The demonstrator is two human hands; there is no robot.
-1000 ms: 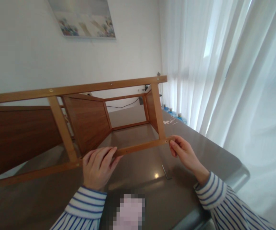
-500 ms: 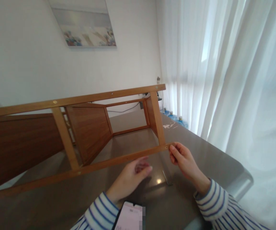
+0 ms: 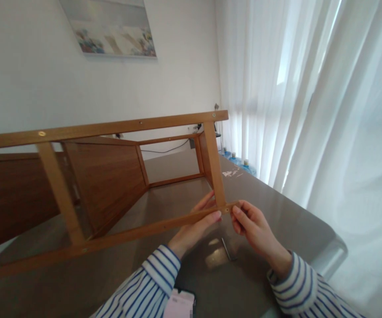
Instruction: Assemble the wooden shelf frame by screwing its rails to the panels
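A brown wooden shelf unit (image 3: pixel 151 229) lies on its side across the grey table, its slim rails joined by crosspieces and panels, with screw heads along the rails. My left hand (image 3: pixel 195 227) wraps round the near lower rail by the corner, thumb in front and fingers behind. Just right of that corner, my right hand (image 3: pixel 252 223) pinches the protruding end of the same rail. An L-shaped hex key (image 3: pixel 226 249) rests on the table below my hands, apart from both.
A phone (image 3: pixel 180 304) lies on the grey table (image 3: pixel 286 234) near my left sleeve. Pale flakes (image 3: pixel 232 172) are scattered by the far edge. Large blue-tinted bottles (image 3: pixel 246 166) stand beyond it, beside white curtains (image 3: pixel 336 110). A picture (image 3: pixel 111 31) hangs on the wall.
My left hand has moved right and up from below the rail and taken hold of it near the corner. My right hand keeps its pinch; the shelf unit appears shifted slightly left.
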